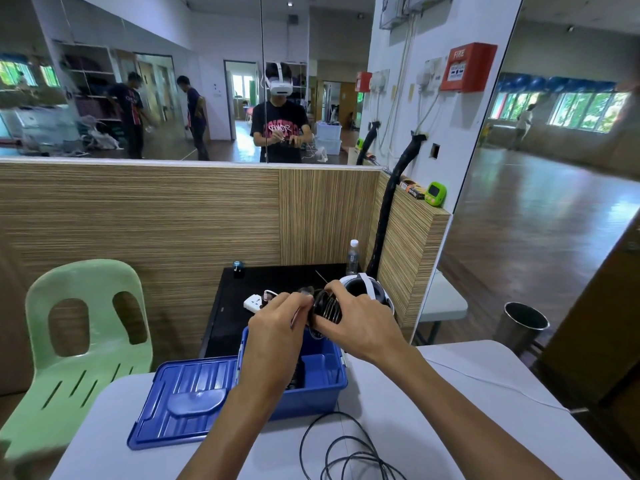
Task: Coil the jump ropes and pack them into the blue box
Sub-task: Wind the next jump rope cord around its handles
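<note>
Both hands hold a tightly coiled black jump rope (325, 308) in the air above the open blue box (323, 377). My left hand (277, 323) grips its left side and my right hand (356, 318) wraps the right side. Inside the box lies something dark, partly hidden by my left forearm. A second black jump rope (341, 448) lies in loose loops on the white table (450, 410), in front of the box. The blue lid (183, 400) rests flat just left of the box.
A green plastic chair (79, 344) stands left of the table. Behind the box a black desk (242, 299) holds a white headset (367, 289), a power strip (254, 303) and a water bottle (352, 256). A thin white cable (491, 382) crosses the table at right. A metal bin (523, 323) stands on the floor.
</note>
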A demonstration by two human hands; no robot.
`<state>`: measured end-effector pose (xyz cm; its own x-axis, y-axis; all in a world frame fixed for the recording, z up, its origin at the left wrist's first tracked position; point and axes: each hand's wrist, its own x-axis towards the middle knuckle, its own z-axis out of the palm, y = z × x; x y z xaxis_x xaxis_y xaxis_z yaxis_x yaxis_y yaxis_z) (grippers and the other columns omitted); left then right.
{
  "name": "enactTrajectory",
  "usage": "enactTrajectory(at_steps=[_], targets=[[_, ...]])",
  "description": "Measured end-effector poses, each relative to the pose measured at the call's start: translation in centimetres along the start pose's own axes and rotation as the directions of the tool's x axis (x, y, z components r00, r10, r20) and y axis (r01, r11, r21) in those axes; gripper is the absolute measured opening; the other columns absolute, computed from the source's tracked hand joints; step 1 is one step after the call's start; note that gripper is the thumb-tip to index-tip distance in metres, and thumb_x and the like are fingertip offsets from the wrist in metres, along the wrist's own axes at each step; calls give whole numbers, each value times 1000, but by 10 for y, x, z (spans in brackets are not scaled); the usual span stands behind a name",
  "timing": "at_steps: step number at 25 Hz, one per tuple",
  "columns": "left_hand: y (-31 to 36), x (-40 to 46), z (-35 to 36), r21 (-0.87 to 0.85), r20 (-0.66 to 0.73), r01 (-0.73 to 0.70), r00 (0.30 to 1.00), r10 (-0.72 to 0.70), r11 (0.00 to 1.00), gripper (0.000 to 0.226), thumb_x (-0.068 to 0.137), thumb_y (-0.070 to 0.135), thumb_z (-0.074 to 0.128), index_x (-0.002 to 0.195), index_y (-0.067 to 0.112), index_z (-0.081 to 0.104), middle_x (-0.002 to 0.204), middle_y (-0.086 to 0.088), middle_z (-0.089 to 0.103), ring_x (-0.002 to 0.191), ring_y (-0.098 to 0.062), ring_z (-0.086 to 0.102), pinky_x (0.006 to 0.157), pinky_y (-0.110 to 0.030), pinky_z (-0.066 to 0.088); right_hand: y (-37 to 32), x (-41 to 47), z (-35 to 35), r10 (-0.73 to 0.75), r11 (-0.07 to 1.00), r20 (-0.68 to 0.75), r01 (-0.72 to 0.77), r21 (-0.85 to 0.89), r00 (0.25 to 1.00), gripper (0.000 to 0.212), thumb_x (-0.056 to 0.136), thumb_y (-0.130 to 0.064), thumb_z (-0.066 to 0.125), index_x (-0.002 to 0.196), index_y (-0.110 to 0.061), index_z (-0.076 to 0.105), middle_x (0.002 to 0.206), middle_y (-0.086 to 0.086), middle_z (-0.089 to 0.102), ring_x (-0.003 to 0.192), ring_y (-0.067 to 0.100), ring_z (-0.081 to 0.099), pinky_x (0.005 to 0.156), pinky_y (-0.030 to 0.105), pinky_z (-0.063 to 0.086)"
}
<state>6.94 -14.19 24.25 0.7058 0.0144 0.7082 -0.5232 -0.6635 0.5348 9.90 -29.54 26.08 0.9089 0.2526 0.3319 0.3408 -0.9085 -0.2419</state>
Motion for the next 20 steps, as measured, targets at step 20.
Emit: enactTrajectory(at_steps=[20], targets=[[-3, -3, 7, -34, 124, 138, 983, -133, 990, 15, 87, 33, 66, 88, 18, 67, 103, 16, 49, 95, -2, 53, 78, -14, 48, 1, -6, 4, -22, 1000, -36, 22, -14, 999, 46, 92, -57, 48, 126, -27, 39, 87, 1, 70, 75, 22, 66, 58, 29, 46]])
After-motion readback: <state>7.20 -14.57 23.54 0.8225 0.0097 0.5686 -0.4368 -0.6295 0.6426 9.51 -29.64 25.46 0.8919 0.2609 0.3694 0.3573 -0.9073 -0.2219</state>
